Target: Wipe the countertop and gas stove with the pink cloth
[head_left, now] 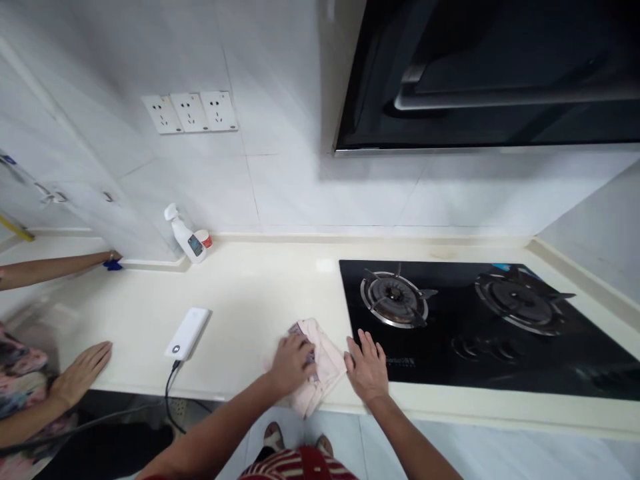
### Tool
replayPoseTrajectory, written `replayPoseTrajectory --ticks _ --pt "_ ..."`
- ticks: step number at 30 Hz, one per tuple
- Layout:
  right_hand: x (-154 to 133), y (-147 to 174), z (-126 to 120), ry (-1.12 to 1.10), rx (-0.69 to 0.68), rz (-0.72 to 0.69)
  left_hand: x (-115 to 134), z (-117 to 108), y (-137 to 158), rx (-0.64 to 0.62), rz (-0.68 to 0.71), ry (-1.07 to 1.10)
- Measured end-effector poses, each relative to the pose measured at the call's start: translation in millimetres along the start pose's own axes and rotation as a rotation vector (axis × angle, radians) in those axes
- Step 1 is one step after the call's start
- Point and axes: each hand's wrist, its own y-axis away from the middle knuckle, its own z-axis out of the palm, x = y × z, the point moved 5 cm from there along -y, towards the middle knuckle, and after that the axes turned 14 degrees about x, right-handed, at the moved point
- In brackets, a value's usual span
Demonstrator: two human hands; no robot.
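My left hand (291,364) presses down on a pale pink cloth (327,360), its fingers curled over the cloth's left part and slightly blurred. The cloth lies bunched on the cream countertop (240,307), with one end reaching over the front edge. My right hand (369,369) rests palm down with fingers stretched, at the front left corner of the black gas stove (435,360). It holds nothing, and its thumb side is close to the cloth's right corner.
A white power bank (188,333) with a black cable lies left of the cloth. By the wall stand a white spray bottle (186,235) and a small red-and-white cup (204,238). A co-worker's hand (83,373) rests on the counter. A dark range hood (480,80) overhangs the stove.
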Motion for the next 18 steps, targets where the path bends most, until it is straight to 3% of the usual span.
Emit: replayPoseTrajectory --ticks 4,8,13,18 --pt "3 4 2 0.014 0.065 -0.04 54 31 -8 -0.211 0.134 -0.065" --pt "9 10 4 0.013 0.096 -0.071 68 42 -15 -0.323 0.18 -0.056" --pt "14 14 7 -0.001 0.122 -0.086 32 31 -9 -0.273 0.036 -0.043" --pt "13 13 7 0.019 0.154 -0.086 -46 -7 -24 -0.149 -0.149 -0.157"
